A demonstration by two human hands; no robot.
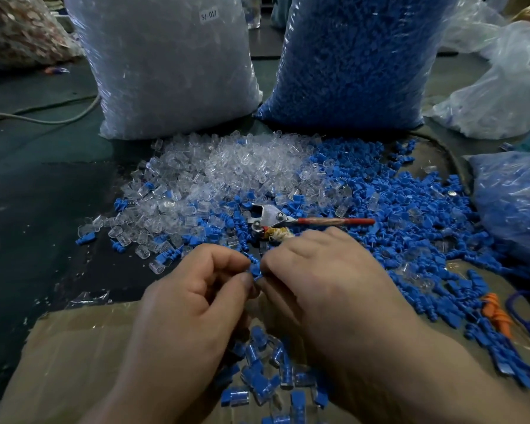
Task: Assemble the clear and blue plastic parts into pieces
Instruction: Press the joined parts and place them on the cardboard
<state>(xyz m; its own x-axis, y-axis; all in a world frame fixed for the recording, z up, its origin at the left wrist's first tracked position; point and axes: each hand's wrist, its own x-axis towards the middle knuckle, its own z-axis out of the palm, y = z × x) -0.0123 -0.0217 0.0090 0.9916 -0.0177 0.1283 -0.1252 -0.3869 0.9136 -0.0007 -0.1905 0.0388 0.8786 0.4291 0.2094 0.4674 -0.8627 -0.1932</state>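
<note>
My left hand (196, 289) and my right hand (325, 276) meet in the middle of the view, fingertips together. Between them a small blue plastic part (255, 268) is pinched; both hands have curled fingers on it. Whether a clear part is also held is hidden by the fingers. Beyond the hands lies a heap of loose clear parts (214, 175) and, to its right, a spread of loose blue parts (410, 215). Below the hands, joined blue-and-clear pieces (273, 374) lie in a cardboard box (74, 347).
A metal hand tool with a red handle (303, 220) lies among the parts just past my right hand. Two big bags stand behind: clear parts (172, 65) and blue parts (355, 56). Another bag of blue parts (514, 203) sits at right, an orange item (496, 313) near it.
</note>
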